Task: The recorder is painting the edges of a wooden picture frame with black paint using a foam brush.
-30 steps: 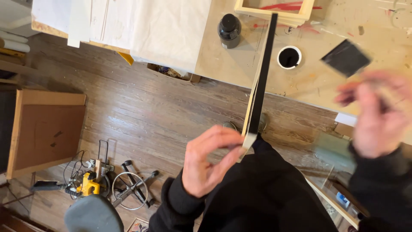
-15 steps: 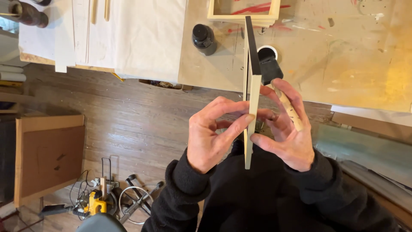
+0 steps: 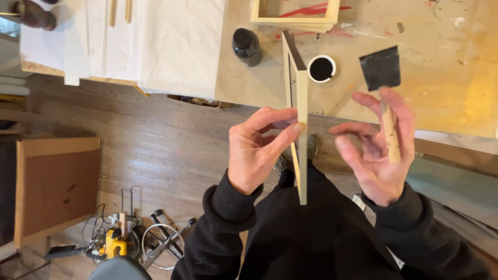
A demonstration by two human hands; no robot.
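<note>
Right hand [image 3: 378, 150] now off the wooden frame [image 3: 300, 124], gripping foam brush [image 3: 382, 67] w/ black tip up. Left hand [image 3: 257, 150] alone pinches frame on edge, near desk's [image 3: 456, 93] front edge.

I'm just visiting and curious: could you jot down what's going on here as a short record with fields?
Left hand: grips a pale wooden frame edge-on, its top edge painted black
Right hand: holds a foam brush with black foam head and wooden handle
On the table: a small cup of black paint, a dark jar, more wooden frames
On the floor: a cardboard box, a yellow power tool
</note>
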